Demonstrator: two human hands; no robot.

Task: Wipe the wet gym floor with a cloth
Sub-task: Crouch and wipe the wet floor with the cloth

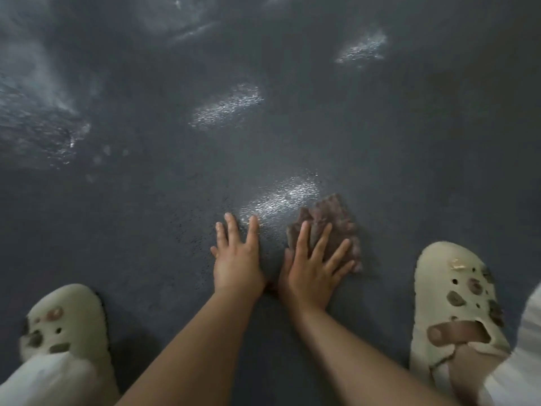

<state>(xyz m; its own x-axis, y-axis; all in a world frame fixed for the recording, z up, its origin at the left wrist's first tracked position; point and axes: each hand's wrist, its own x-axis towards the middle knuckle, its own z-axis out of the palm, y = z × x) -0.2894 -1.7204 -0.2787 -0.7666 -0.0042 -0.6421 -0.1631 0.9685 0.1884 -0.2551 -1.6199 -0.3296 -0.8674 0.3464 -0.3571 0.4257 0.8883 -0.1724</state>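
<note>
A crumpled brownish-purple cloth (336,222) lies on the dark textured gym floor (380,136) in front of me. My right hand (314,265) presses flat on the cloth's near half with fingers spread and straight. Beside it, my left hand (237,256) rests flat on the bare floor, fingers straight, touching nothing else. A shiny wet patch (281,196) glistens just beyond both hands, left of the cloth.
More wet patches shine farther out, one at the middle (227,106), one at the far right (363,49), and a large wet area at the left (38,118). My feet in pale clogs stand at the left (66,320) and right (456,303).
</note>
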